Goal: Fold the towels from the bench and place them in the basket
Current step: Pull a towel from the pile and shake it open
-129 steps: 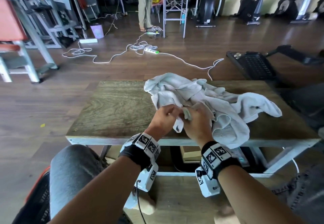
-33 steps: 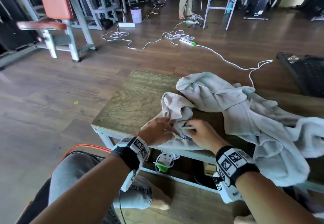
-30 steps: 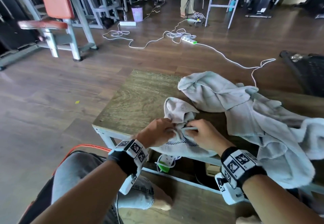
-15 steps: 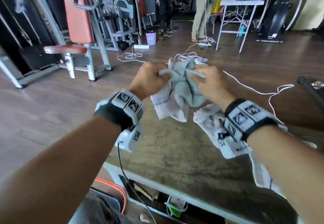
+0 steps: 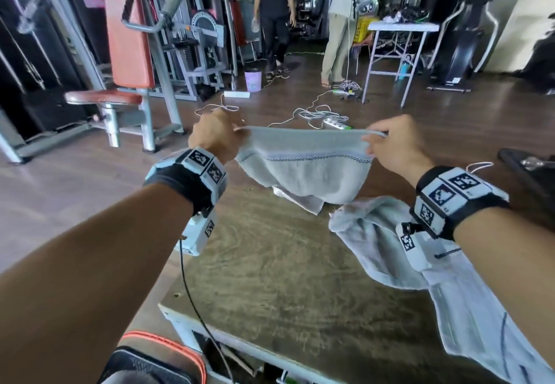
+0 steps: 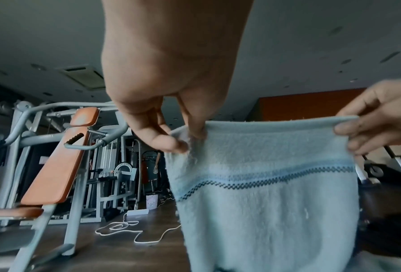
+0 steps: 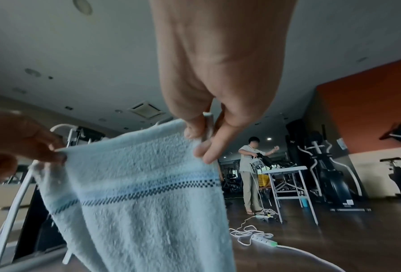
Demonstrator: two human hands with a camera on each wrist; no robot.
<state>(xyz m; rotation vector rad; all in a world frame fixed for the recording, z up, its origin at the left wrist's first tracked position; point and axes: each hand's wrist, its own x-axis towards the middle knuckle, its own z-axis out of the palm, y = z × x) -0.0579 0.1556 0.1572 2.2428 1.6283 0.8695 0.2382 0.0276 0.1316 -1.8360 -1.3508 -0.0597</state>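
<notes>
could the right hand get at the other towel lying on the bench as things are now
Probably not yet. The right hand pinches one top corner of the striped towel, with the left hand on the other corner. The other towel lies uncovered on the bench just below the right wrist, so only the grip stands in the way.

floor: dark wood planks (image 5: 75, 179) | weight machine (image 5: 129, 53) left | folding table (image 5: 399, 27) behind

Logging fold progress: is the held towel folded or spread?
Spread: left hand and right hand pinch the towel's top corners; it hangs open.
</notes>
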